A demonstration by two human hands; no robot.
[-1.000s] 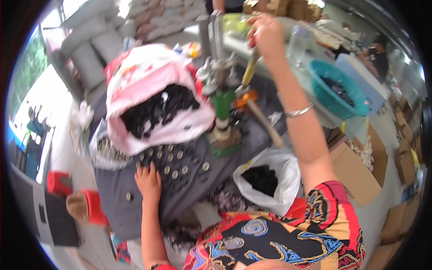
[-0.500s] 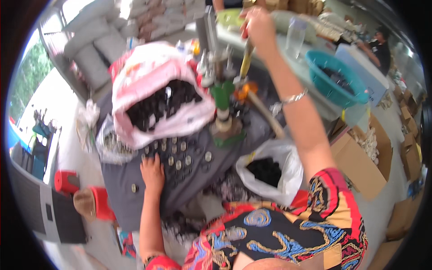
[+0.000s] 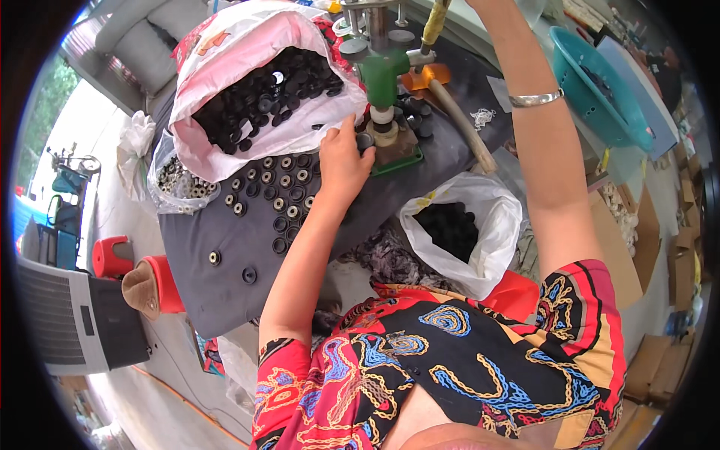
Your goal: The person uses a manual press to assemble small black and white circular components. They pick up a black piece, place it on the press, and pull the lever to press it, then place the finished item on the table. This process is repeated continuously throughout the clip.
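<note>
My left hand (image 3: 345,163) is at the base of a green hand press (image 3: 380,79), thumb and forefinger pinching the sides of a small black round cap (image 3: 364,141). My right forearm (image 3: 551,161), with a silver bangle, stretches up past the press; its hand is cut off by the top edge. The press's yellow-wrapped lever (image 3: 435,24) slants up toward that edge. Left of the press, several black caps with metal ring centres (image 3: 286,180) lie on the grey cloth (image 3: 202,289). A pink-lined sack (image 3: 187,112) behind them holds many black caps.
An orange-headed hammer (image 3: 461,124) lies right of the press. Nearer me stands a white plastic bag (image 3: 499,217) of black pieces. A clear bag of metal rings (image 3: 184,184) sits at the left. A teal basin (image 3: 559,56) and a cardboard box (image 3: 619,247) are at the right.
My left hand has moved right from the caps on the cloth to the press base. My right hand has left the view at the top, and the view has shifted.
</note>
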